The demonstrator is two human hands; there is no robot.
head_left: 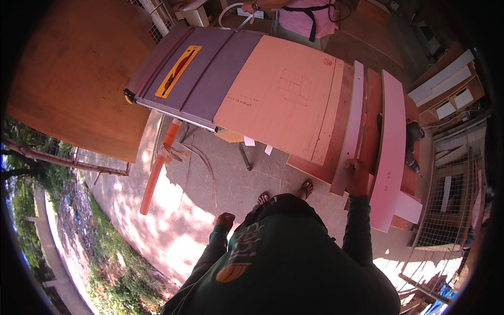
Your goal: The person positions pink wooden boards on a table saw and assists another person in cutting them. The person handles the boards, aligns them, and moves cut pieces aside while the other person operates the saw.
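Note:
My right hand is closed at the near end of a narrow white strip of board, against its right edge. Whether the fingers grip the strip or something small is hidden. My left hand hangs low beside my body, curled into a fist with nothing showing in it. Right of the strip lies a wider white board with small marks. To its left, a large light wooden panel carries pencil lines and adjoins the grey table saw top. A yellow insert surrounds the saw blade.
Beyond the saw stands another person in a pink shirt. A dark power tool lies past the wide board. A brown sheet rises at left, near an orange pipe. Wire mesh stands at right.

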